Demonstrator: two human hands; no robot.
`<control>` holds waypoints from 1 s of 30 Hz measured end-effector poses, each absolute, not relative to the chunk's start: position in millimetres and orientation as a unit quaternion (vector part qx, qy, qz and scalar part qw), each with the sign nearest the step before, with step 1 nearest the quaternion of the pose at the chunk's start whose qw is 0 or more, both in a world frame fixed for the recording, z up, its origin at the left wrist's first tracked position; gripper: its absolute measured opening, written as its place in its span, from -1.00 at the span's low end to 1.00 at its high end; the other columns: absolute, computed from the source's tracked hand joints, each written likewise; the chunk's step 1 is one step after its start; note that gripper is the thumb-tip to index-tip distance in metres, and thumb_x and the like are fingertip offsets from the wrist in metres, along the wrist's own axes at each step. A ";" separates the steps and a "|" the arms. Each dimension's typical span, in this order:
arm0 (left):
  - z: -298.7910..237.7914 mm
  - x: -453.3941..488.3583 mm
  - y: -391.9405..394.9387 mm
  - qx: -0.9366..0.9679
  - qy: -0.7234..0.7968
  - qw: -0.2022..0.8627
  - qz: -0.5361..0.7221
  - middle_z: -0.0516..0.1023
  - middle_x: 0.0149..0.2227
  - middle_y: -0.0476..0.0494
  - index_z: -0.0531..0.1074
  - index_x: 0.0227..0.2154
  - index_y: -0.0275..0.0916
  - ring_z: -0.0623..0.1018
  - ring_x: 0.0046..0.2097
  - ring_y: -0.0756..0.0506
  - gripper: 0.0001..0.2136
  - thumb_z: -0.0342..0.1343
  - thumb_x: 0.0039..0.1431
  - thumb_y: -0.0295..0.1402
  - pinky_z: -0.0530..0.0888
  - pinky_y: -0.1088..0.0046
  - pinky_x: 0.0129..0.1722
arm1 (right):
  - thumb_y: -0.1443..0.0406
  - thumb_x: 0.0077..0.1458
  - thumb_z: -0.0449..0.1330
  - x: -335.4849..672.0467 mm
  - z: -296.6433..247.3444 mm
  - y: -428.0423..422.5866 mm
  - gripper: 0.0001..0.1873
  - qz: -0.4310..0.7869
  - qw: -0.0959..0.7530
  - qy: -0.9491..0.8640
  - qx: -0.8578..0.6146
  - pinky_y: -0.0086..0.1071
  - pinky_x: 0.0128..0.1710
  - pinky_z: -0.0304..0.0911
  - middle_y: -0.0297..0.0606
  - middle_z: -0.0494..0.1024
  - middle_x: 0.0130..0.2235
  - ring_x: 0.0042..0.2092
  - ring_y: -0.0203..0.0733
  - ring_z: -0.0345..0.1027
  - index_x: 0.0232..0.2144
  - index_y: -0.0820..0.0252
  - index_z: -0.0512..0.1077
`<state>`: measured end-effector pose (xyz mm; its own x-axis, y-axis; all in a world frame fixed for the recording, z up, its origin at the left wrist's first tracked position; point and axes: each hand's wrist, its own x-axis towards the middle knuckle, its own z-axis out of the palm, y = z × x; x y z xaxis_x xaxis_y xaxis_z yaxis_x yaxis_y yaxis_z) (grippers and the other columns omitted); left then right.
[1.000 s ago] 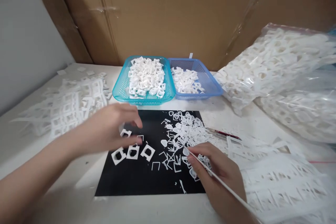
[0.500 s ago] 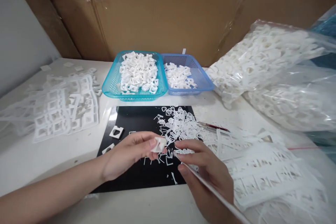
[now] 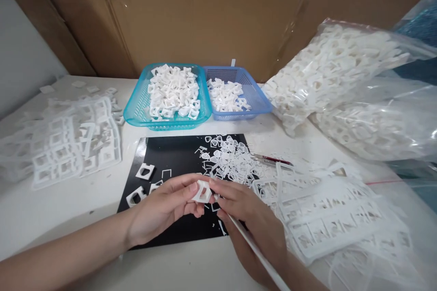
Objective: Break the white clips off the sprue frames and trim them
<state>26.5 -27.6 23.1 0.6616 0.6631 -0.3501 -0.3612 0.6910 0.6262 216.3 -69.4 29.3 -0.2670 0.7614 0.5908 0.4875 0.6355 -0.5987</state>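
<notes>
My left hand pinches a small white plastic piece with a square hole, above a black mat. My right hand is closed round a slim tool with a long white handle, its tip at the piece's right edge and hidden by the fingers. The right fingertips meet the piece as well. Left of my hands, similar white pieces, including a notched one, lie on the mat. White offcuts are heaped on its right side.
Behind the mat stand a teal basket and a blue basket, both holding white pieces. White frame sheets lie left, more frames right. Tweezers rest beside the offcuts. Filled plastic bags crowd the back right.
My right hand has come left to the piece, bringing the tool tip against it. The piece has been turned so its hole shows. The whole view has shifted slightly.
</notes>
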 end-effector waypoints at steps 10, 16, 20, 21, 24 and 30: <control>22.2 31.4 -29.0 0.247 0.314 0.864 0.307 0.56 -0.29 -0.08 0.53 -0.11 -0.21 0.51 -0.35 0.07 -0.78 0.18 0.22 -0.27 0.43 0.59 -0.25 | 0.43 0.20 0.08 219.0 6.0 -76.8 -0.50 0.148 0.454 -0.787 -0.391 -0.20 -0.04 0.50 -0.19 0.40 0.17 0.10 -0.11 0.40 0.16 -0.02 0.23; 23.4 31.3 -28.1 0.264 0.359 0.847 0.289 0.45 -0.47 0.01 0.51 -0.26 -0.25 0.44 -0.48 0.07 -0.73 0.16 0.19 -0.12 0.38 0.63 -0.50 | 0.42 0.16 0.15 223.7 36.0 -66.2 -0.82 0.253 0.457 -0.760 -0.387 -0.24 0.05 0.37 -0.31 0.56 -0.01 0.09 -0.21 0.38 -0.20 0.05 0.38; 21.7 32.7 -29.0 0.298 0.400 0.829 0.251 0.31 -0.65 0.07 0.48 -0.39 -0.31 0.28 -0.62 0.11 -0.62 0.16 0.12 -0.01 0.23 0.64 -0.62 | 0.37 0.18 0.16 224.1 43.7 -63.4 -0.91 0.319 0.410 -0.775 -0.360 -0.26 -0.01 0.32 -0.32 0.57 -0.05 -0.03 -0.25 0.38 -0.26 0.08 0.36; 20.5 32.6 -29.4 0.306 0.409 0.824 0.246 0.29 -0.67 0.09 0.48 -0.39 -0.31 0.25 -0.64 0.11 -0.60 0.15 0.12 0.02 0.20 0.64 -0.64 | 0.37 0.19 0.16 223.4 42.9 -63.8 -0.91 0.329 0.401 -0.777 -0.356 -0.26 -0.02 0.32 -0.32 0.58 -0.06 -0.04 -0.24 0.38 -0.25 0.07 0.36; 15.7 30.2 -28.9 0.319 0.409 0.821 0.241 0.28 -0.68 0.09 0.49 -0.39 -0.31 0.23 -0.65 0.12 -0.57 0.12 0.13 0.05 0.14 0.62 -0.64 | 0.37 0.18 0.16 221.6 39.6 -65.3 -0.87 0.358 0.383 -0.778 -0.347 -0.24 -0.03 0.30 -0.34 0.58 -0.09 -0.04 -0.22 0.34 -0.22 0.05 0.35; 4.1 18.1 -19.6 0.339 0.241 0.886 0.206 0.44 -0.47 0.01 0.55 -0.18 -0.24 0.40 -0.49 0.09 -0.61 0.40 -0.09 -0.20 0.32 0.58 -0.46 | 0.40 0.19 0.14 228.2 43.8 -65.8 -0.85 0.453 0.381 -0.714 -0.374 -0.32 -0.04 0.26 -0.43 0.56 -0.13 -0.03 -0.29 0.27 -0.24 0.02 0.37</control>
<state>18.1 -19.6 4.1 0.7994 0.5279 -0.2869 -0.2017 0.6856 0.6994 228.2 -65.8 43.8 -0.4301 0.8790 0.2057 0.1890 0.3105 -0.9316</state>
